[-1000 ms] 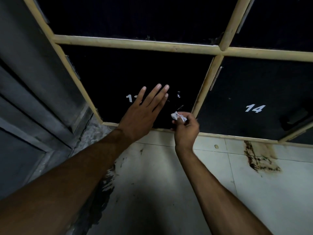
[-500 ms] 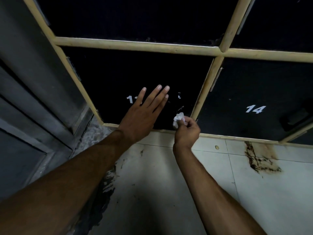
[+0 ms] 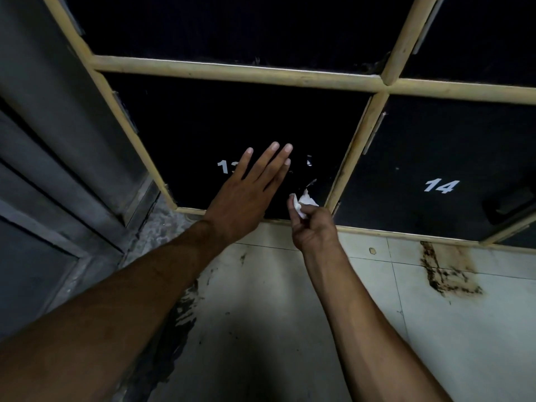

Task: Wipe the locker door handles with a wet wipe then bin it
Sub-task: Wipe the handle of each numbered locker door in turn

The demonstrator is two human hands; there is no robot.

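Note:
My left hand (image 3: pixel 249 192) lies flat, fingers spread, against the black locker door (image 3: pixel 203 134) with a white number partly hidden under it. My right hand (image 3: pixel 311 227) pinches a small crumpled white wet wipe (image 3: pixel 304 203) and holds it against the lower right part of that door, near its edge. The handle there is too dark to make out. Locker door 14 (image 3: pixel 435 158) is to the right, with a dark handle (image 3: pixel 507 207) at its right edge.
Cream frame bars (image 3: pixel 237 71) separate the black locker doors. A grey metal panel (image 3: pixel 58 140) stands on the left. Below the lockers is a white tiled floor (image 3: pixel 290 329) with a rust stain (image 3: pixel 443 274) at the right. No bin is in view.
My right hand with the wipe has shifted slightly along the lower right of the door. My left hand has stayed flat on the door.

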